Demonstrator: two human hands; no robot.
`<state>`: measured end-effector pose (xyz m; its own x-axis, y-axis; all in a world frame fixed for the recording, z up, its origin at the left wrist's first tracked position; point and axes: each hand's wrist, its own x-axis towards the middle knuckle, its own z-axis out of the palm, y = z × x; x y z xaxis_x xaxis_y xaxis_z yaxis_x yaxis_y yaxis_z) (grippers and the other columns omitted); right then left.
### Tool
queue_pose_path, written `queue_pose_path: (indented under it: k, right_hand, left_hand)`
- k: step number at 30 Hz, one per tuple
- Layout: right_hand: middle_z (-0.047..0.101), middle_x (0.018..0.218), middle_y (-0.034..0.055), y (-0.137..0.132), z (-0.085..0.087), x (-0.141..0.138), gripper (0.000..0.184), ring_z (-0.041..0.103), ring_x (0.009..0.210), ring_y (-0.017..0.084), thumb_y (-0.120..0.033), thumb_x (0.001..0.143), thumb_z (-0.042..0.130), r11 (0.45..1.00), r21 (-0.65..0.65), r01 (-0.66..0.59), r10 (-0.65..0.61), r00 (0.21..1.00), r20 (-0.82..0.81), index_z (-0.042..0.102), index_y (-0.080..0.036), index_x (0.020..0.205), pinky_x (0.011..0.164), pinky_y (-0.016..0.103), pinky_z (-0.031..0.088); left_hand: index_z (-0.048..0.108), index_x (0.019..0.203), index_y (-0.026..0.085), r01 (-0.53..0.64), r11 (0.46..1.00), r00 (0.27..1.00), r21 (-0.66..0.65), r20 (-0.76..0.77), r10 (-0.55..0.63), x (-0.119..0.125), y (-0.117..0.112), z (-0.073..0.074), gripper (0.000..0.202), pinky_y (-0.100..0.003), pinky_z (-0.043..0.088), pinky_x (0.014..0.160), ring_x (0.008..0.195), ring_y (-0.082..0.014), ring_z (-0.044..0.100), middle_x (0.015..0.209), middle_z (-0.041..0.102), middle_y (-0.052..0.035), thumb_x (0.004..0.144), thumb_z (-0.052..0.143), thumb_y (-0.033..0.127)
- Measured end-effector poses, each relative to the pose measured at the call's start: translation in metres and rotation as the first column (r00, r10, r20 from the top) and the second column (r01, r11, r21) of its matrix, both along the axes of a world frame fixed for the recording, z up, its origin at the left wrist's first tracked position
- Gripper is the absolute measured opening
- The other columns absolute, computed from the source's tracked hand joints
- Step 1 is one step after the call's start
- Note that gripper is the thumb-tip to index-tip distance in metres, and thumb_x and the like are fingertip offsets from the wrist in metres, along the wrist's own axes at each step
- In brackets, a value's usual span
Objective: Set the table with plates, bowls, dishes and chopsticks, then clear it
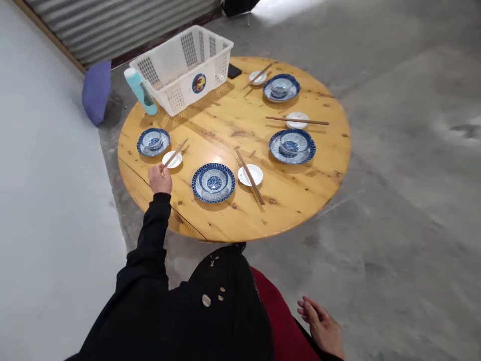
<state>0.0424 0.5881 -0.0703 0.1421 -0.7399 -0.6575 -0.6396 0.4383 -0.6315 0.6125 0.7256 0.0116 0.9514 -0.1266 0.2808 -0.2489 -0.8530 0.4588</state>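
Observation:
My left hand [160, 179] reaches over the left edge of the round wooden table [221, 123], its fingers closed on the near end of a pair of chopsticks [176, 152]. The chopsticks lie across a small white dish [172, 160]. Just beyond it, a blue-and-white bowl [152, 140] stands on a patterned plate [141, 148]. To the right of my left hand is another plate with a bowl [214, 178] on it. My right hand [321, 323] hangs beside my body, away from the table, fingers loosely extended with nothing in them.
A white plastic basket [218, 67] stands at the back, with a light-blue bottle [141, 91] and a dark phone [234, 71] beside it. More chopsticks [296, 121] rest across dishes on the right. A purple umbrella [96, 93] leans by the wall.

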Motion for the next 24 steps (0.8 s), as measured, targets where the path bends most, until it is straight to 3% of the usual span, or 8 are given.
queue_pose_path:
  k: [7, 14, 21, 24]
  right_hand:
    - [0.075, 0.079, 0.0099, -0.058, -0.008, 0.024, 0.056, 0.073, 0.073, 0.026, -0.061, 0.054, 0.066, 0.995, 0.042, -0.092, 0.093, 0.996, -0.011, 0.068, -0.016, 0.087, 0.07, 0.036, 0.061]
    - [0.075, 0.081, 0.0101, -0.092, -0.011, 0.044, 0.055, 0.072, 0.071, 0.024, -0.061, 0.06, 0.061, 0.973, 0.013, -0.229, 0.229, 0.973, -0.026, 0.069, -0.015, 0.091, 0.071, 0.037, 0.059]
    - [0.075, 0.08, 0.009, -0.13, 0.004, 0.073, 0.047, 0.071, 0.068, 0.023, -0.055, 0.07, 0.057, 0.911, -0.1, -0.399, 0.4, 0.916, -0.012, 0.069, -0.016, 0.093, 0.068, 0.035, 0.056]
    - [0.074, 0.08, 0.0099, -0.153, 0.009, 0.082, 0.046, 0.071, 0.068, 0.023, -0.055, 0.071, 0.056, 0.886, -0.133, -0.444, 0.449, 0.894, 0.003, 0.068, -0.016, 0.093, 0.067, 0.035, 0.056]
  left_hand:
    - [0.054, 0.123, 0.004, -0.086, 0.963, 0.98, 0.255, -0.155, 0.129, 0.036, 0.004, -0.023, 0.046, -0.051, 0.031, 0.105, 0.128, -0.0404, 0.04, 0.133, 0.049, -0.0279, 0.079, 0.055, 0.019]
    - [0.044, 0.126, 0.001, 0.001, 0.924, 0.96, 0.383, -0.259, 0.106, 0.06, -0.013, -0.024, 0.054, -0.053, 0.028, 0.106, 0.131, -0.0421, 0.037, 0.136, 0.044, -0.0308, 0.076, 0.06, 0.009]
    - [0.025, 0.132, -0.004, -0.033, 0.939, 0.916, 0.341, -0.366, 0.165, 0.069, -0.028, -0.04, 0.062, -0.057, 0.024, 0.107, 0.132, -0.0404, 0.034, 0.14, 0.037, -0.0323, 0.081, 0.06, -0.001]
    - [0.033, 0.123, -0.003, -0.119, 0.954, 0.899, 0.275, -0.379, 0.221, 0.067, -0.028, -0.041, 0.043, -0.053, 0.027, 0.107, 0.127, -0.0342, 0.04, 0.132, 0.045, -0.0265, 0.086, 0.055, -0.001]
